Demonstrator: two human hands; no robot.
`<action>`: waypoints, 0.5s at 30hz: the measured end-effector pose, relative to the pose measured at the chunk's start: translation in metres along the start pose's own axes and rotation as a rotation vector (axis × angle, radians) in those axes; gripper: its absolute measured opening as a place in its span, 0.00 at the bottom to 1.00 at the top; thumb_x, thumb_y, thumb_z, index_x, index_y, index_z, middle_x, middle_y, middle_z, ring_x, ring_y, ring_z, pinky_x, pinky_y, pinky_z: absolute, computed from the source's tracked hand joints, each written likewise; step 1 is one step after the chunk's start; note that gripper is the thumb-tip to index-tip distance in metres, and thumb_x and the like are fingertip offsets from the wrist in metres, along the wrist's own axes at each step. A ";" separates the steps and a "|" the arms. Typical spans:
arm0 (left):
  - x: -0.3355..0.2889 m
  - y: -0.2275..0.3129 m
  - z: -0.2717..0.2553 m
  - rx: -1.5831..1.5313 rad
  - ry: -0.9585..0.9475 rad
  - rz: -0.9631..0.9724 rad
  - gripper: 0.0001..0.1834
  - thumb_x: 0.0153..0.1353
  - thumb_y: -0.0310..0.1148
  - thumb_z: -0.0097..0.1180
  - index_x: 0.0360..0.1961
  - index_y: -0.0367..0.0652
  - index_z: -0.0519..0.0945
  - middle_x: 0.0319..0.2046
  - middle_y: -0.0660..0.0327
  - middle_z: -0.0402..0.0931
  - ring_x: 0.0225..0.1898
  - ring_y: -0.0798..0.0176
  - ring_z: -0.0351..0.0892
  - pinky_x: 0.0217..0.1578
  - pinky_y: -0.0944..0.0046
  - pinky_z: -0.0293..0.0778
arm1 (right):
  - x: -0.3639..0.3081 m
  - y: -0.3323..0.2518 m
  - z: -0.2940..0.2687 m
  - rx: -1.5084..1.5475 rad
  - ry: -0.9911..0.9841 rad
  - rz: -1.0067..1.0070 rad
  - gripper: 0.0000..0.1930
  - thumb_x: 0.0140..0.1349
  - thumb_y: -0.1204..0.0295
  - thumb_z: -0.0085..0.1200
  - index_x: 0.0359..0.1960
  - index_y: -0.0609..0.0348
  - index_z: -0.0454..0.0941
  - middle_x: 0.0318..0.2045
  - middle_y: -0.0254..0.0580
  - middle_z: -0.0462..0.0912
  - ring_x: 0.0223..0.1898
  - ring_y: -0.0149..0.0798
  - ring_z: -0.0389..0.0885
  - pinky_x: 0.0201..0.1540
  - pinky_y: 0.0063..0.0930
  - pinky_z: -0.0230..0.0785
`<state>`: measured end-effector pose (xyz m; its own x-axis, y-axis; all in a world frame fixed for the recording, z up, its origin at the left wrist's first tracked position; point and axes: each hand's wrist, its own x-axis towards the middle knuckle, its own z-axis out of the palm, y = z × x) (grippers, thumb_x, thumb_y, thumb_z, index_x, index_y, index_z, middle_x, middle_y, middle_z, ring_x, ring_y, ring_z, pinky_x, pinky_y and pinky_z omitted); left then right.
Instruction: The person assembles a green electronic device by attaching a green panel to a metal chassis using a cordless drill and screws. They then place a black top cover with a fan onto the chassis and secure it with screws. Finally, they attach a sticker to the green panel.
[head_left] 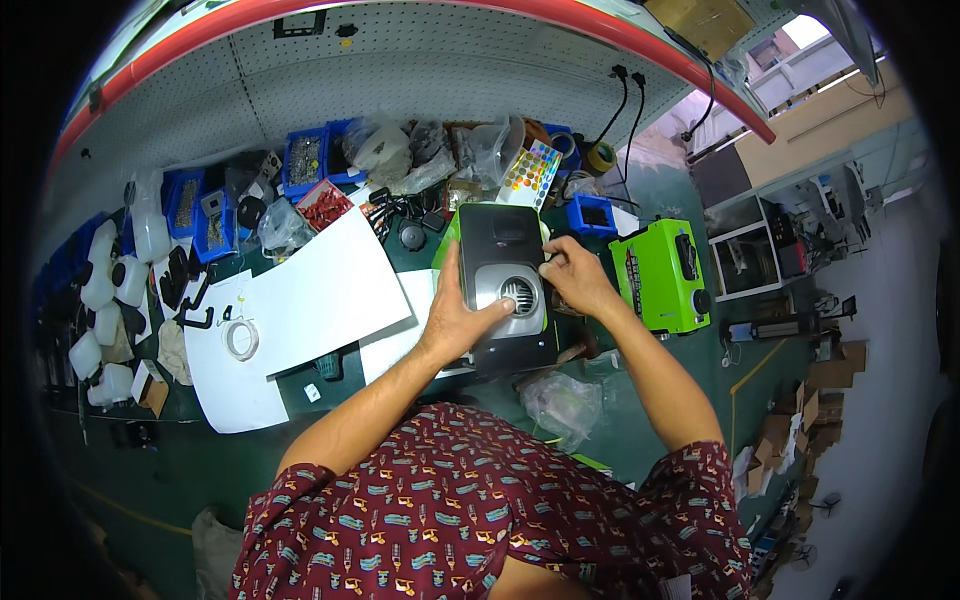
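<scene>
A black box-shaped device [497, 240] with a silver panel, a round slatted vent [518, 296] and green edges is on the bench in front of me. My left hand [458, 318] grips its left side, the fingers along the edge and the thumb reaching to the vent. At the right edge of the device, my right hand [574, 278] has its fingers pinched together. Whatever lies between those fingertips is too small to make out.
A bright green box-shaped unit [660, 280] with a black handle stands to the right. White sheets [330, 290] and a tape roll [241, 340] lie left. Blue parts bins [304, 160], bags and cables line the back. A crumpled plastic bag [562, 408] is near my body.
</scene>
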<state>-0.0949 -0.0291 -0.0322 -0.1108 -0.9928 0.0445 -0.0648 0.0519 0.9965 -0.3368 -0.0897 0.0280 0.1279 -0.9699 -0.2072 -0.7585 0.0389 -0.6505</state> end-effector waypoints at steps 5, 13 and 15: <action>-0.013 -0.011 -0.024 0.013 -0.026 -0.012 0.61 0.58 0.44 0.74 0.80 0.33 0.46 0.75 0.39 0.57 0.77 0.45 0.55 0.76 0.53 0.52 | -0.041 0.023 0.021 0.511 0.069 0.134 0.20 0.68 0.70 0.62 0.58 0.64 0.76 0.38 0.36 0.84 0.35 0.27 0.82 0.35 0.22 0.76; -0.020 -0.032 -0.058 0.015 0.031 0.006 0.42 0.64 0.35 0.65 0.76 0.41 0.61 0.66 0.43 0.73 0.66 0.49 0.73 0.68 0.51 0.67 | -0.097 0.017 0.054 0.555 0.413 0.136 0.16 0.69 0.75 0.62 0.55 0.69 0.78 0.46 0.41 0.85 0.45 0.29 0.83 0.52 0.23 0.75; -0.031 -0.066 -0.066 0.046 0.037 -0.083 0.30 0.66 0.32 0.63 0.68 0.36 0.72 0.53 0.53 0.81 0.52 0.64 0.78 0.58 0.60 0.74 | -0.108 0.017 0.058 0.563 0.507 0.143 0.14 0.70 0.75 0.62 0.53 0.68 0.79 0.47 0.42 0.87 0.48 0.29 0.83 0.54 0.23 0.74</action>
<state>-0.0220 -0.0091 -0.0943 -0.0661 -0.9972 -0.0345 -0.1178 -0.0266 0.9927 -0.3265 0.0297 -0.0035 -0.3584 -0.9324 -0.0458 -0.2886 0.1573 -0.9445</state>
